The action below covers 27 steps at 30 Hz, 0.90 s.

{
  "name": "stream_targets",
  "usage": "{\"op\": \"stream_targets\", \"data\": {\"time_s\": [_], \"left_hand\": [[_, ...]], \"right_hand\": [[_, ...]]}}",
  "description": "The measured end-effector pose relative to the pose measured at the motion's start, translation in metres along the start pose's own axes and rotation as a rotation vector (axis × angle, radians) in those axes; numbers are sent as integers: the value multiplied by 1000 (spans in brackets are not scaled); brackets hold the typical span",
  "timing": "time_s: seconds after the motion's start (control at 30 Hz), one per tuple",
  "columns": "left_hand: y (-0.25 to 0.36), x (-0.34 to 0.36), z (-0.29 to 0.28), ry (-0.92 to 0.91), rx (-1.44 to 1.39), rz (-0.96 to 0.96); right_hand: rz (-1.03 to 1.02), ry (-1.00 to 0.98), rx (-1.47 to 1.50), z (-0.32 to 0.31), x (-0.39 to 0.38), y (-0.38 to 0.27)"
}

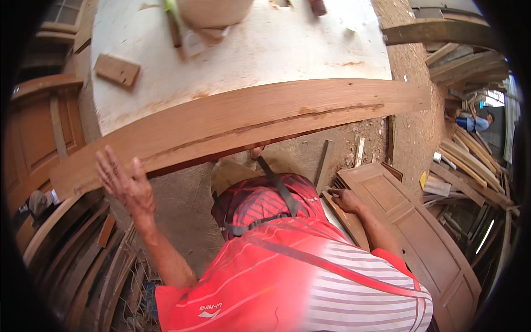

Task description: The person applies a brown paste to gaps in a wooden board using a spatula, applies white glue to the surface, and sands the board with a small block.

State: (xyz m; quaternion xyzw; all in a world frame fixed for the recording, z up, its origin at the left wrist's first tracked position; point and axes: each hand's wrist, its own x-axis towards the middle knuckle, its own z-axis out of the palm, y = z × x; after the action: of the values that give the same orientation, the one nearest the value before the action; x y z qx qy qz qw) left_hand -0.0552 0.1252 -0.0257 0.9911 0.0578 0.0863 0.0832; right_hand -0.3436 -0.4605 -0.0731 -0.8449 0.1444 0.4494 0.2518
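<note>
A long brown wooden plank point(265, 110) lies across the near edge of a white-topped table point(310, 52), its left end reaching past the tabletop. A dark, rough groove runs along its face. My left hand point(128, 185) is open, with fingers spread against the plank's near edge towards its left end. Down at my right side, my right hand point(345, 200) is closed, its fingers curled at the upper end of a narrow wooden board point(348, 224). What those fingers grip is hidden.
On the table are a small wood block point(116, 71), a pale rounded object point(214, 12) and a green-handled tool point(172, 22). A panelled door point(409, 216) leans at my right. Stacked timber point(83, 265) is on the left. A person point(474, 123) is far right.
</note>
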Motion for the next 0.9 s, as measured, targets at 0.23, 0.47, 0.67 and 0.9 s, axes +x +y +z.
{"op": "stream_targets", "data": {"time_s": [0.23,0.47,0.67,0.9], "left_hand": [[72,-19,-4,-42,11,102],[296,-69,-23,-857,-770,981],[283,-100,-3,-822,-865,783],[176,-129,-13,-703,-692,496]], "right_hand": [[145,-149,-3,-61,14,-24],[-38,28,417,-208,-38,-75],[-265,840,518,-216,-17,-88],[-382,841,648,-162,17,-172]]}}
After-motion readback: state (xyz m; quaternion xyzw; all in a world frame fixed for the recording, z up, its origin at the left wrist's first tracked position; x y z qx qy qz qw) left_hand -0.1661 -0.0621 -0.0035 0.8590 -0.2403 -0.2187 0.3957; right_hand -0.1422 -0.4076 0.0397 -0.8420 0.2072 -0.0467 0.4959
